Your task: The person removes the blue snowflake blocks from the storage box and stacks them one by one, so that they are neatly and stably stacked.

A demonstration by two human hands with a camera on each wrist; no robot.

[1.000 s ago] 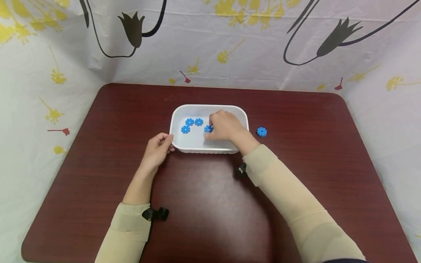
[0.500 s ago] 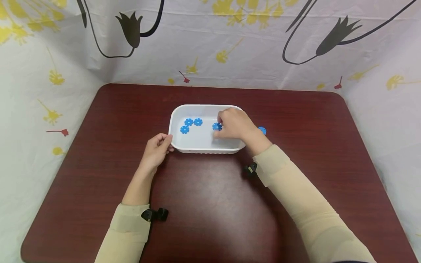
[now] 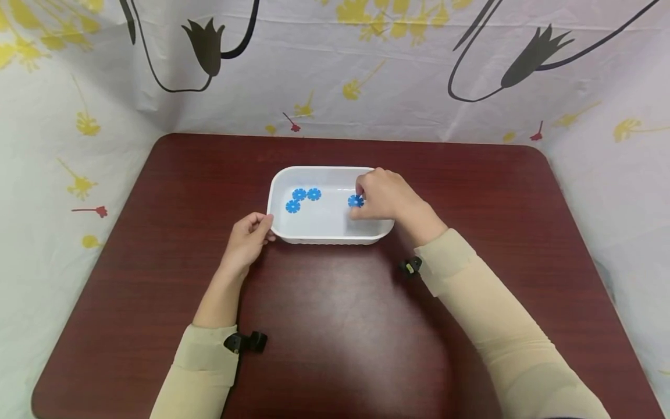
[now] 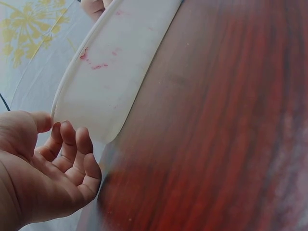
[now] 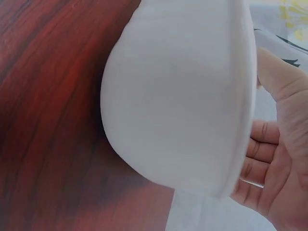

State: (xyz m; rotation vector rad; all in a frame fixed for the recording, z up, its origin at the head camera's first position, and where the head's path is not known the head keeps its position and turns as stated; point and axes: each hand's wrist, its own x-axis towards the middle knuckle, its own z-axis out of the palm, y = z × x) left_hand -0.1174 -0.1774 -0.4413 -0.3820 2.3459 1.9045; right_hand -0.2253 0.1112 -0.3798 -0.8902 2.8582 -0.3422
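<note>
A white plastic tray [image 3: 319, 226] stands on the table, with three blue snowflake-shaped discs [image 3: 293, 206] lying close together in its left part. My left hand [image 3: 248, 241] pinches the rim at the tray's left end; in the left wrist view, the thumb is at the rim and the fingers curl below it, against the outer wall [image 4: 115, 62]. Over the tray's right part, my right hand [image 3: 388, 198] holds another blue snowflake disc [image 3: 355, 201] between thumb and fingers. From the right wrist, the tray wall [image 5: 178, 91] hides the fingertips and that disc.
The dark red-brown table [image 3: 335, 326] has rounded corners. A white sheet [image 3: 335, 75] printed with flowers hangs behind it and at both sides. Black wrist cameras [image 3: 256, 341] are strapped to the sleeves.
My right hand has moved right across the tray, carrying the blue disc with it. The disc on the table right of the tray is now hidden behind that hand. My left hand stays put.
</note>
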